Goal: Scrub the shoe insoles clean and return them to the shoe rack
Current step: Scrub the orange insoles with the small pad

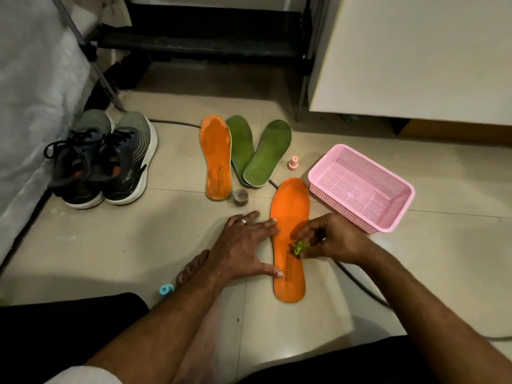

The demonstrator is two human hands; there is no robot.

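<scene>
An orange insole (291, 212) lies flat on the tiled floor in front of me. My left hand (245, 243) is spread flat, its fingertips and thumb pressing the insole's left edge. My right hand (329, 239) pinches a small green scrubber (299, 248) against the insole's middle. A second orange insole (217, 156) and two green insoles (267, 152) lie further back, the green ones overlapping. The black shoe rack (210, 37) stands at the back.
A pair of grey-black sneakers (105, 159) sits at the left. A pink mesh basket (360, 187) stands right of the insole. A small pink cap (293, 162), a round tape roll (240, 196), a blue piece (166, 289), a floor cable and my bare foot (191, 268) are nearby.
</scene>
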